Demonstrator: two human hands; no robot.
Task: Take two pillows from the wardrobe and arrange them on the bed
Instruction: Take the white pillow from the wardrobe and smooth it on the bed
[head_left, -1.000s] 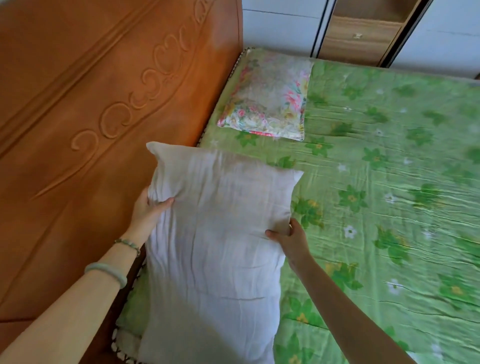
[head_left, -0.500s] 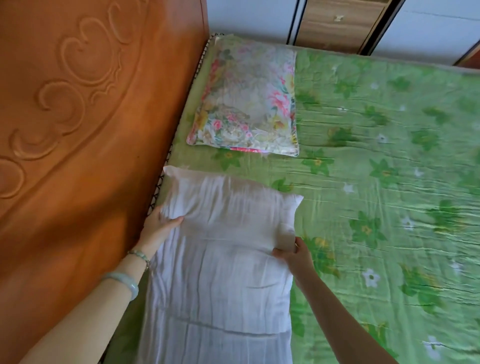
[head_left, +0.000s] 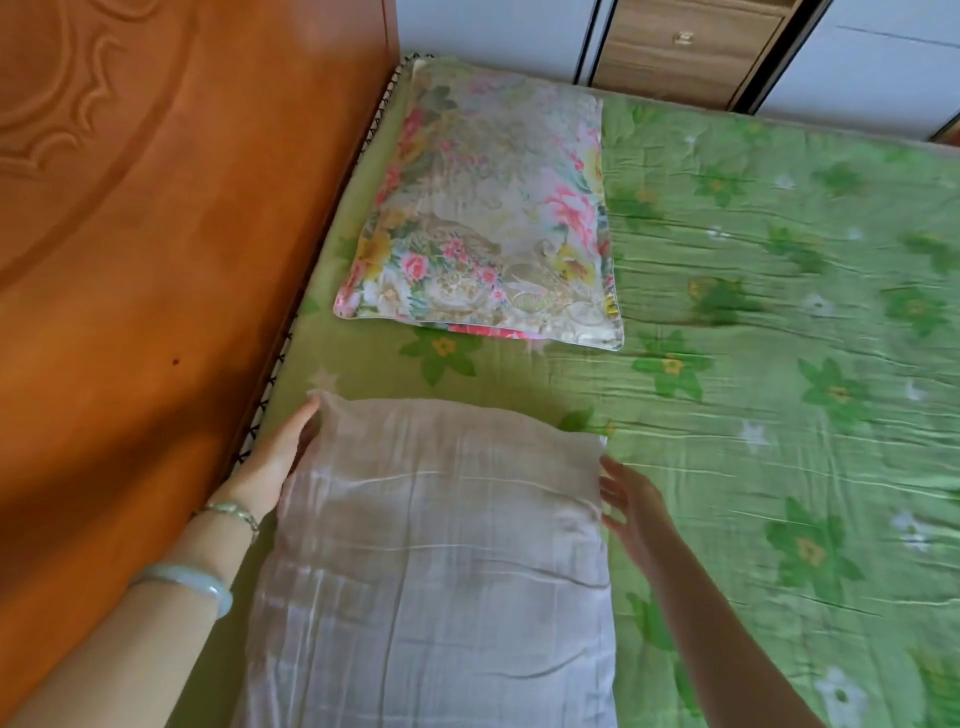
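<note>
A white pillow (head_left: 436, 561) lies flat on the green flowered bed sheet (head_left: 753, 415), close to the headboard. My left hand (head_left: 283, 452) rests against its far left corner, fingers stretched along the edge. My right hand (head_left: 631, 504) sits at the pillow's right edge with fingers spread and straight, touching or just off the fabric. A floral pillow (head_left: 493, 218) lies flat farther up the bed, also beside the headboard, with a strip of sheet between the two pillows.
A carved orange wooden headboard (head_left: 156, 234) runs along the left. Beyond the bed's far edge stand white wardrobe panels (head_left: 872, 62) and a wooden drawer unit (head_left: 685, 52). The sheet stretches out to the right.
The white pillow went from raised and held by both hands to lying flat on the bed. Both hands loosened their grip and now lie straight at its edges.
</note>
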